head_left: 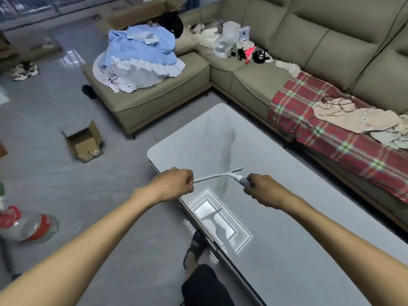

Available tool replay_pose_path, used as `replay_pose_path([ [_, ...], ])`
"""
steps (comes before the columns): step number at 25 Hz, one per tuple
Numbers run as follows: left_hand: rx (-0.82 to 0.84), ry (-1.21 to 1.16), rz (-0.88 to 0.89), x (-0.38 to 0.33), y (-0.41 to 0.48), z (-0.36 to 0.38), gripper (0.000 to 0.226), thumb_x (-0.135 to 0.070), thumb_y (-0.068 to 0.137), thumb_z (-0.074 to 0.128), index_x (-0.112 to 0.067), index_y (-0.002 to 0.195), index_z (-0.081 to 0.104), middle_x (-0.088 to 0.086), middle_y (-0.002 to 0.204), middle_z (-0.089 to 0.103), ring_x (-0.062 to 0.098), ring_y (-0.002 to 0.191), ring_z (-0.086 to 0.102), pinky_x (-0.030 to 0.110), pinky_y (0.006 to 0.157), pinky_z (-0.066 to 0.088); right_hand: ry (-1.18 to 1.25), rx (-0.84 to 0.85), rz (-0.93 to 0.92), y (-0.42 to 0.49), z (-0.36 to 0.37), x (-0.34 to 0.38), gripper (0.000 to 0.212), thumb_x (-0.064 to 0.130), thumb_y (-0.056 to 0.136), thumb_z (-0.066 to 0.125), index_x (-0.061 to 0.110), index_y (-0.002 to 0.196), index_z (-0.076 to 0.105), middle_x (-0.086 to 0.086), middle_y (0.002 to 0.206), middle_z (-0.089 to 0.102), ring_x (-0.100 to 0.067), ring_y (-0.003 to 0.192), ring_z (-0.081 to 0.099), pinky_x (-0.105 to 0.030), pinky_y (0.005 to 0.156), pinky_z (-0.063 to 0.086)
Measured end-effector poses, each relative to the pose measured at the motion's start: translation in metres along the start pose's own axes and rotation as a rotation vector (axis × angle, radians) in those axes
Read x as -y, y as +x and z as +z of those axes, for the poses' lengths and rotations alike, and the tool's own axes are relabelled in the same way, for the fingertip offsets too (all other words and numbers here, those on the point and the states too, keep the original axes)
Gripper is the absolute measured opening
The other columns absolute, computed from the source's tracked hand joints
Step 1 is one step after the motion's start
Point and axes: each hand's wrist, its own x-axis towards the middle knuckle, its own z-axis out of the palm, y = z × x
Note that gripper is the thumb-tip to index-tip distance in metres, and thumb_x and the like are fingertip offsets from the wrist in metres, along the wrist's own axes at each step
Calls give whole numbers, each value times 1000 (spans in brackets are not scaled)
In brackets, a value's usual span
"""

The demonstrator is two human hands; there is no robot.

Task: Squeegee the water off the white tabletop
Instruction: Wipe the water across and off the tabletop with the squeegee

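- A living room with a grey tiled floor (55, 120), an olive corner sofa (331, 51) and a white marbled tabletop (287, 250) reflecting a ceiling light.
- On the sofa lay blue clothes (139, 51) and a red plaid blanket (331, 133); an open cardboard box (85, 142) sat on the floor.
- A plastic bag (33, 226) at the left carried red print, too blurred to read.
- The squeegee (220, 174) was over the tabletop near its left edge.
- The right hand (265, 191), arm outstretched, wrapped its fingers round the grey handle.
- The left hand (174, 184) was fisted at the blade's left tip; whether it pinched the tip I cannot tell.
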Motion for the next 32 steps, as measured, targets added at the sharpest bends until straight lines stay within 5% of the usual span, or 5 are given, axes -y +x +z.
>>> replay_pose_path([
  [11, 53, -81, -71, 84, 266, -111, 21, -32, 86, 49, -24, 67, 52, -4, 74, 65, 19, 84, 62, 39, 75, 53, 265, -75, 269, 269, -74, 33, 26, 32, 98, 41, 9, 105, 52, -10, 90, 51, -26, 74, 44, -23, 46, 26],
  [16, 158, -117, -64, 144, 414, -76, 13, -19, 86, 52, -14, 76, 59, -1, 77, 60, 20, 71, 52, 27, 58, 39, 352, -139, 386, 385, -45, 19, 30, 29, 100, 36, 5, 111, 50, -16, 93, 56, -28, 75, 47, -26, 52, 32],
  [23, 10, -65, -22, 231, 615, -28, 17, -24, 91, 59, -24, 107, 63, 3, 93, 72, 28, 98, 64, 39, 83, 53, 165, -405, 336, 608, -61, 4, 25, 18, 97, 40, 10, 121, 43, -26, 107, 62, -46, 94, 55, -40, 72, 40],
  [26, 18, 134, 100, 247, 670, -5, 42, -28, 93, 52, -16, 133, 46, 9, 132, 53, 28, 123, 49, 39, 99, 44, 138, -449, 324, 697, -87, 0, 8, 13, 93, 40, 15, 101, 43, -25, 106, 61, -45, 97, 54, -38, 72, 38],
  [32, 140, 204, 123, 266, 708, 41, 64, -17, 88, 51, -9, 145, 23, 22, 157, 10, 31, 149, 3, 39, 120, 17, 64, -411, 379, 776, -80, -11, 25, 7, 89, 37, 14, 110, 48, -23, 114, 61, -42, 103, 52, -37, 77, 37],
])
